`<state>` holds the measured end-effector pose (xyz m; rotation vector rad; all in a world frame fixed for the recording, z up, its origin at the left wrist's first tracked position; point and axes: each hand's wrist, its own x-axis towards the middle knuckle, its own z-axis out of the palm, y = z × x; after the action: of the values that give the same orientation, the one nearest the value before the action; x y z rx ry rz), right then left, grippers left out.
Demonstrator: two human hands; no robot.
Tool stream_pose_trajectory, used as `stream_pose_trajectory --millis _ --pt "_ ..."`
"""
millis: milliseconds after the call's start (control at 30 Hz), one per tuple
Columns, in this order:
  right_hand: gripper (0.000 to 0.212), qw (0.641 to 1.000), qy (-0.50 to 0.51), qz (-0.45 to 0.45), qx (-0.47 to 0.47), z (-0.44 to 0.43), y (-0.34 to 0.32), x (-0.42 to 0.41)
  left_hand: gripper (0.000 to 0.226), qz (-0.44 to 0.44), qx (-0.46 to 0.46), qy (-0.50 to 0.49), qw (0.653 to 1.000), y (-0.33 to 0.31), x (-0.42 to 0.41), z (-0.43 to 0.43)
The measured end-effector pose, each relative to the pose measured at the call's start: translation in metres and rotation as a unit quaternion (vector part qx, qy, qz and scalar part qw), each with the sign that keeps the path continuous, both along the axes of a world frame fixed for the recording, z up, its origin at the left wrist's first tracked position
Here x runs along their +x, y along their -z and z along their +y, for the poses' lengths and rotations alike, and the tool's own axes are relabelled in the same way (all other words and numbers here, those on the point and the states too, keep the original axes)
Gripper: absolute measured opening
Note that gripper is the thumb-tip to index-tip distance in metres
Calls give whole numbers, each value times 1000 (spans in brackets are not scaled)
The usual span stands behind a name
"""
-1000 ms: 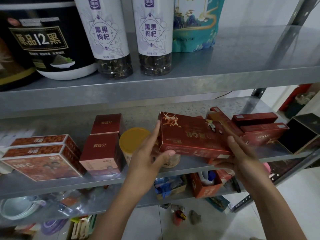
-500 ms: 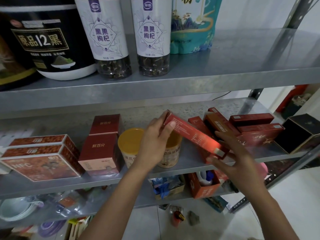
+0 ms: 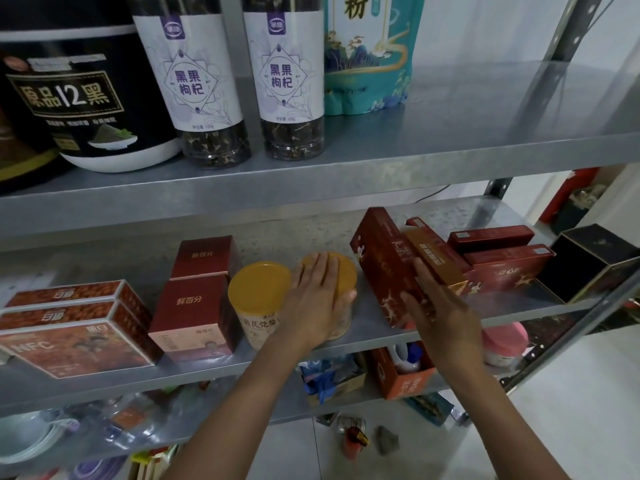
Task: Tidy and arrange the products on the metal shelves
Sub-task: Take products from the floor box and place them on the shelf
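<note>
A long red box with deer print (image 3: 381, 268) stands on its edge on the middle metal shelf (image 3: 374, 337), leaning against a gold-brown box (image 3: 434, 259). My right hand (image 3: 440, 306) grips its near end, thumb on the left face and fingers over the top. My left hand (image 3: 317, 299) lies over the right yellow-lidded canister (image 3: 343, 271), fingers spread on the lid and thumb hooked round its side. A second yellow-lidded canister (image 3: 258, 289) stands touching it on the left.
Two dark red cartons (image 3: 194, 306) and stacked red boxes (image 3: 69, 327) fill the shelf's left. Flat red boxes (image 3: 509, 265) and a black box (image 3: 588, 261) sit to the right. The top shelf (image 3: 450, 140) holds a black tub (image 3: 86, 98), two jars (image 3: 197, 81) and a teal pouch (image 3: 367, 53).
The red deer box went from held flat in both hands to standing on edge on the shelf. My left hand let go of it and moved onto the right canister's lid.
</note>
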<state>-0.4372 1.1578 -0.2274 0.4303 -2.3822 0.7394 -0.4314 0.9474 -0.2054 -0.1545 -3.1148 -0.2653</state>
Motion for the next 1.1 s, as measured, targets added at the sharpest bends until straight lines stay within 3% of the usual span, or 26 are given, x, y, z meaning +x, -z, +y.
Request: stream_pose_trajectory --millis 100,300,467,567,633,733,833,1100 --pt "50 999 -6 4 49 -10 16 -15 86 61 -72 3 996 13 -1 0" --pt "56 988 30 -46 143 -37 44 -16 81 47 -94 9 994 12 -3 1" --pt "52 991 37 -36 127 -44 46 -17 76 76 -97 -2 992 16 -5 1" --pt "51 998 27 -31 50 -36 42 -22 76 80 -108 -16 991 17 -5 1" --pt "43 997 76 -4 22 -23 40 -29 76 89 -109 -11 990 16 -5 3" --pt "51 984 157 -18 81 -9 48 -34 76 84 -107 -13 991 18 -6 2" --pt "66 978 151 -40 141 -3 62 -31 77 72 -101 -7 992 19 -6 2" --pt "66 976 163 -75 122 -3 71 -22 77 77 -108 -11 991 20 -6 2"
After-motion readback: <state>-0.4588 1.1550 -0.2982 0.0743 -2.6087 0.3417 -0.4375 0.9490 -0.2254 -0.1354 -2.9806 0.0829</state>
